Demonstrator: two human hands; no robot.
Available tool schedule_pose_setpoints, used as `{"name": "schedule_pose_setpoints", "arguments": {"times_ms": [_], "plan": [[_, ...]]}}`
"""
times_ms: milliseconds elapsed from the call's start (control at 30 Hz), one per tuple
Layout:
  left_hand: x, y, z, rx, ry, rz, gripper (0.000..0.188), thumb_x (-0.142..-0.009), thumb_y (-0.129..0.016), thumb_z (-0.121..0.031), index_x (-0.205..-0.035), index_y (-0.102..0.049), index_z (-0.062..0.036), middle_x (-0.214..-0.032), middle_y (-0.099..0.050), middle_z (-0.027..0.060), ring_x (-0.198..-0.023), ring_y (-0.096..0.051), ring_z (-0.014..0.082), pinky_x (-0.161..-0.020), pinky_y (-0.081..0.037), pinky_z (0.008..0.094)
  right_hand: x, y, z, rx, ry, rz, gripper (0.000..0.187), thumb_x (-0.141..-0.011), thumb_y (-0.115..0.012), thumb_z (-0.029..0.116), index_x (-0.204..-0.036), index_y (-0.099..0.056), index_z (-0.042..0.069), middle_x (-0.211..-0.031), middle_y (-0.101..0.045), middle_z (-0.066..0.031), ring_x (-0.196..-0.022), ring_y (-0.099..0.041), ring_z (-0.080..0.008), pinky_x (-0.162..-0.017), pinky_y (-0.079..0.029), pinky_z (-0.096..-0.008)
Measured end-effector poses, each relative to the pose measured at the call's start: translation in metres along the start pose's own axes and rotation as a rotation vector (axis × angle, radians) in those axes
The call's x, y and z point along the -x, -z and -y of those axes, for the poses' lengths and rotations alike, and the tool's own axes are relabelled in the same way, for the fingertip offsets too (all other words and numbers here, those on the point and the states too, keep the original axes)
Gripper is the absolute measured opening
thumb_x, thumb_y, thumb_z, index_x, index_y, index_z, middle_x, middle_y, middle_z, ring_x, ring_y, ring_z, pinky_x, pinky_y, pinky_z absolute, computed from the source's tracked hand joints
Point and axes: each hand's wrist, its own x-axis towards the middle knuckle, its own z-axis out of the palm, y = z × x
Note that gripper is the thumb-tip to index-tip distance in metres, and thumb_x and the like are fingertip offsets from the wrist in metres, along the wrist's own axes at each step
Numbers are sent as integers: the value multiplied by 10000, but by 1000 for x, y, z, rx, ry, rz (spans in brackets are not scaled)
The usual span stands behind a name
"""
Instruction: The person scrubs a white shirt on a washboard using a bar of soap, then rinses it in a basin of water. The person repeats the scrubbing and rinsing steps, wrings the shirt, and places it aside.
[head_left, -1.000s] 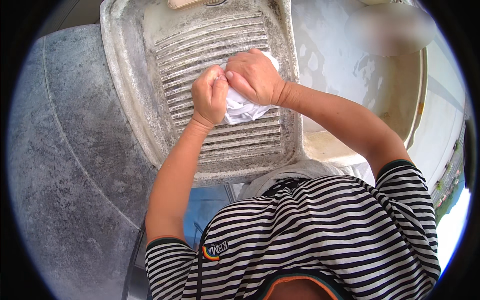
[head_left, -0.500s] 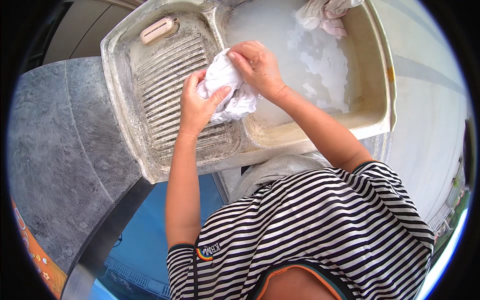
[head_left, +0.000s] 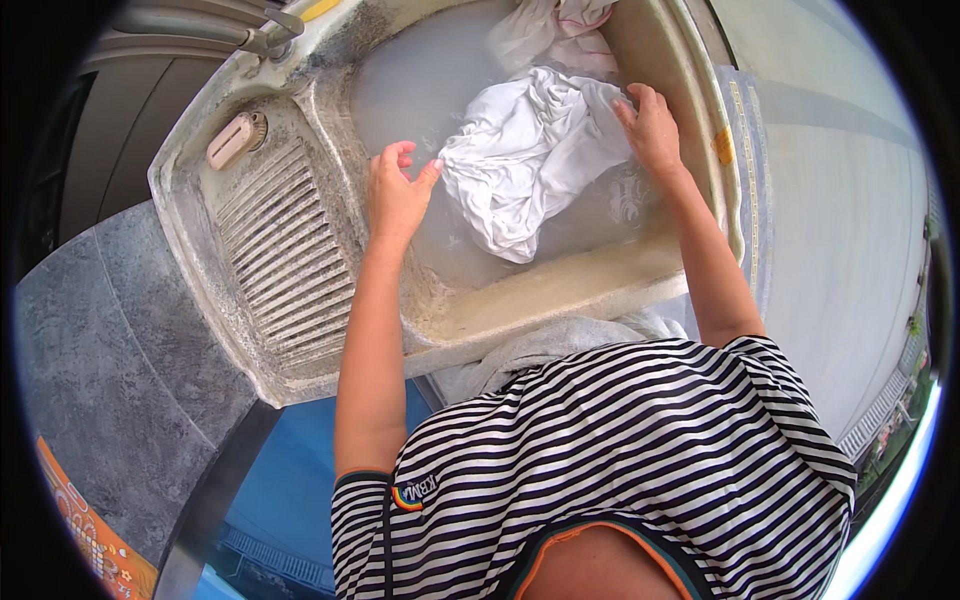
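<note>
Both left hand (head_left: 393, 200) and right hand (head_left: 654, 135) loosely open, flanking white cloth (head_left: 535, 155), no firm hold visible. Seems soaking step; next move needs gathering grip.

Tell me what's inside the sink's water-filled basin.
The basin holds cloudy water, with a white cloth spread at or above its surface and a second pale, pink-edged cloth near the far side. The floor underneath can't be seen: water and cloth cover it.
</note>
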Motion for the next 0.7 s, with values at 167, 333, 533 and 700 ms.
{"name": "schedule_pose_setpoints", "arguments": {"times_ms": [167,333,533,700], "plan": [[35,-96,-12,-325,-122,60,806,-785,-803,-397,-1430,-412,-114,-1393,-377,161,-1246,-428,326,-1004,-403,460,42,-59,24,353,229,228,777,-816,-757,367,-1490,-387,248,-1520,-333,-174,-1350,-345,-434,-1031,-382,-596],[69,-83,-3,-487,65,526,849,-815,-723,-550,-1474,-418,-109,-1422,-430,176,-1296,-446,352,-1029,-405,470,28,-55,0,215,699,345,677,-819,-759,377,-1415,-491,202,-1447,-440,-112,-1305,-442,-345,-995,-420,-551],[-26,-23,-40,-393,319,679,571,-906,-624,-526,-1284,-612,-99,-1194,-648,169,-1088,-623,309,-932,-478,433,20,-71,19,-179,-149,197,291,-895,-664,262,-1119,-608,86,-1121,-599,-180,-971,-631,-371,-840,-526,-456],[-68,-93,-29,-258,-244,-20,474,-860,-732,-343,-1228,-607,-70,-1143,-641,142,-1101,-607,331,-922,-490,421,32,-111,42,-286,253,409,183,-905,-649,192,-997,-621,36,-982,-659,-201,-903,-646,-387,-751,-522,-458]]}}
